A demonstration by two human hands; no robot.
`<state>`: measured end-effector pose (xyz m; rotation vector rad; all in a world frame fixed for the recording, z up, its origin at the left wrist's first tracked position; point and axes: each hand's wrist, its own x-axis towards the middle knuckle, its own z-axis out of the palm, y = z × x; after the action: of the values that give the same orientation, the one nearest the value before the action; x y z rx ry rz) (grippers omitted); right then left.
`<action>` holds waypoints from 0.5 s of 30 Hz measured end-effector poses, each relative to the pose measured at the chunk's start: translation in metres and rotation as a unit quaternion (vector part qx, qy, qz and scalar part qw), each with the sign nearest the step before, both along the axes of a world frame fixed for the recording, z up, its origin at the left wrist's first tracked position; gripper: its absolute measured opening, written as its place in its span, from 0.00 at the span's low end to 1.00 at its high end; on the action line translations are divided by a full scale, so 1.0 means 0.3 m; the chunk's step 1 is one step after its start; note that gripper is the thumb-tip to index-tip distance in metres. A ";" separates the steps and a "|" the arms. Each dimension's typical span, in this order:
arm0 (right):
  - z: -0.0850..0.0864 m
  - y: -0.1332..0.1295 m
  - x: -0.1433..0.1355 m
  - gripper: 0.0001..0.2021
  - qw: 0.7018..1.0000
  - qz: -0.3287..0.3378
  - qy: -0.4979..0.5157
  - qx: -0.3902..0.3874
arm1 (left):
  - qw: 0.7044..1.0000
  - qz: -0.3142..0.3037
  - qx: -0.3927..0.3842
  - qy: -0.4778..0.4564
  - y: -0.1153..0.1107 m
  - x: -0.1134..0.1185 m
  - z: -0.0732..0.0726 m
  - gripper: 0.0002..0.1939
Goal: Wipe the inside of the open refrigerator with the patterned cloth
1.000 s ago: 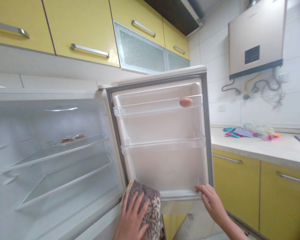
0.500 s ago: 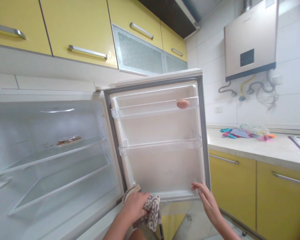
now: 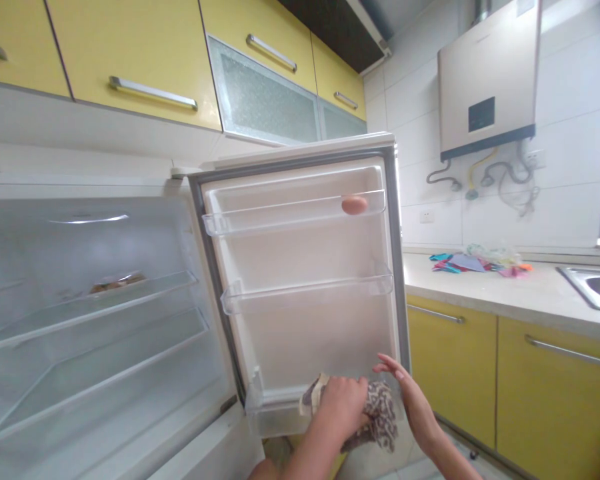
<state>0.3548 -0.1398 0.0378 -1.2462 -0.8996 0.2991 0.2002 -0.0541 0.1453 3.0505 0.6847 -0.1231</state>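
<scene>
A patterned grey and cream cloth [image 3: 380,417] is bunched in my left hand [image 3: 344,405], which is closed round it at the bottom bin [image 3: 275,420] of the open fridge door [image 3: 300,253]. My right hand [image 3: 410,393], fingers apart and holding nothing, is at the door's lower right edge, just right of the cloth. Higher on the door are a middle bin [image 3: 305,297] and a top bin [image 3: 280,217], with a brown egg [image 3: 354,205] in the top one.
Left of the door, the fridge interior has glass shelves [image 3: 130,300] with a wrapped food packet [image 3: 117,282]. A counter [image 3: 460,287] at the right bears colourful cloths and plastic [image 3: 470,262], beside a sink [image 3: 595,287]. Yellow cabinets [image 3: 450,360] stand below.
My left hand has moved right with the cloth along the bottom bin, closer to my right hand. The bin's left part is now uncovered. The view has shifted slightly to the right.
</scene>
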 end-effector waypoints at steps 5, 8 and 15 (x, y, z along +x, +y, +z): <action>0.037 -0.003 0.000 0.29 0.994 0.013 0.104 0.019 | 1.000 0.007 -0.019 -0.003 -0.052 0.115 -0.017 0.31; 0.039 -0.009 0.010 0.29 0.996 0.008 0.086 0.003 | 0.999 0.014 -0.025 -0.016 -0.048 0.112 -0.029 0.31; -0.013 -0.023 0.028 0.25 0.994 -0.021 -0.102 -0.042 | 0.998 0.026 -0.014 -0.061 0.011 -0.021 -0.068 0.27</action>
<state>0.3633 -0.1467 0.0339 -1.3892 -1.0428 0.1788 0.1938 -0.0507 0.1249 2.9813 0.7452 0.0527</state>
